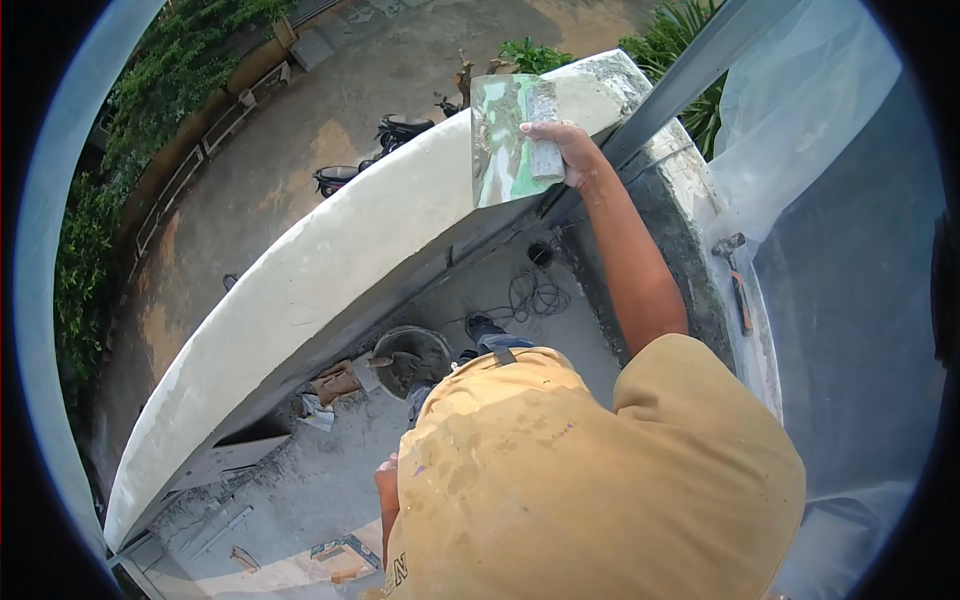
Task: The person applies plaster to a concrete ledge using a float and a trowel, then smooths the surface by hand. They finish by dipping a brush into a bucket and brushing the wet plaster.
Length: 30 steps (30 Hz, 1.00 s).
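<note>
Head view, looking steeply down from a height: I see the right hand (567, 152) raised at the end of a bare, outstretched arm, its fingers (540, 128) wrapped tight around the grey handle of a plastering float (505, 140). The float's green, mortar-smeared blade stands nearly upright and rests against the top of a pale curved parapet (330, 260), near its far end.

Only a sliver of the left hand (386, 478) shows, low beside the mortar-stained yellow shirt (600, 480). I cannot tell whether it is spread, closed or holding anything.

On the rough balcony floor at the foot of the parapet sits a round bucket (410, 358), with a loose coil of cable (535, 292) near it and one shoe (480, 325) between them. A hammer (735, 285) lies on the concrete ledge to the right, just beside a clear plastic sheet (830, 130). A metal rail (690, 70) slants away from the hand towards the upper right. Far below, beyond the parapet, two motorbikes (395, 130) stand on a paved yard.
</note>
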Motion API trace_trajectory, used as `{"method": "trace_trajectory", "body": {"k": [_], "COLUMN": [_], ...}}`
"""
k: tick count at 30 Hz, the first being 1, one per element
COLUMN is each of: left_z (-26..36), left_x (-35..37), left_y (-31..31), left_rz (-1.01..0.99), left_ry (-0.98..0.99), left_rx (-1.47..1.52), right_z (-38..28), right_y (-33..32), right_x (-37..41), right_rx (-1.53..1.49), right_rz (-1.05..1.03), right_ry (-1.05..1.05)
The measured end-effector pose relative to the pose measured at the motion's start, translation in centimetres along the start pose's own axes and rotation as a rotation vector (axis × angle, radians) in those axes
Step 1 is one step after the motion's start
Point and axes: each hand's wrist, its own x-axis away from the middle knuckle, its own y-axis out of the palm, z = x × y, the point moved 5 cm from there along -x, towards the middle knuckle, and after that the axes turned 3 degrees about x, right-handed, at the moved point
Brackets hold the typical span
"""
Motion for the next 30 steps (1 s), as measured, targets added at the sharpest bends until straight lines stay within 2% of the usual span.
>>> {"method": "trace_trajectory", "body": {"k": [2,3,5,6,7,9,11,12,15,17,18,21,23,25,26,29,30], "left_z": [2.8,4.5,9.5,12.2,15.1,18.2,16.6,17.7,16.0,12.6,12.2,12.5,12.0,10.7,9.2,6.5,5.5], "left_x": [0.6,1.0,2.7,4.6,7.1,10.2,8.2,11.1,12.2,9.6,10.3,13.7,14.6,15.3,14.7,14.8,14.4], "left_y": [2.1,3.3,5.7,6.7,7.5,8.9,10.6,10.5,10.2,10.7,10.2,6.5,3.2,0.4,-0.9,-6.5,-8.2], "left_rz": [0.013,0.038,0.081,0.09,0.15,0.142,0.149,0.148,0.083,-0.01,-0.093,-0.169,-0.378,-0.645,-0.706,-0.514,-0.501], "left_ry": [0.108,0.183,0.407,0.45,0.446,0.535,0.674,0.632,0.585,0.601,0.679,0.684,0.678,0.664,0.592,0.441,0.463], "left_rx": [0.019,0.055,0.071,0.064,-0.116,-0.093,0.078,-0.025,-0.08,0.202,0.182,0.194,0.277,0.467,0.654,1.175,1.242], "right_z": [-1.6,-2.2,-3.3,-2.9,-2.5,-1.0,1.2,2.2,5.5,7.4,8.5,13.3,18.8,24.9,28.6,36.6,37.9], "right_y": [-4.6,-6.3,-6.3,-6.7,-7.2,-5.1,-2.0,-0.1,7.4,13.6,16.9,25.5,31.1,35.8,37.7,41.1,41.8], "right_x": [-1.2,-1.8,-1.5,-1.8,-2.1,-2.1,-2.4,-2.1,0.7,4.2,6.4,12.4,16.6,21.0,22.9,28.4,29.9], "right_rx": [0.001,0.003,-0.02,-0.021,-0.013,-0.023,-0.038,-0.047,-0.054,0.028,0.07,0.192,0.179,0.145,0.063,-0.168,-0.149], "right_rz": [0.031,-0.019,-0.062,-0.072,-0.065,-0.129,-0.157,-0.167,-0.362,-0.408,-0.456,-0.698,-0.783,-0.709,-0.685,-0.513,-0.487], "right_ry": [-0.012,0.01,-0.051,-0.037,-0.052,-0.024,-0.021,-0.026,0.08,0.063,0.058,0.154,0.191,0.237,0.28,0.49,0.54]}}
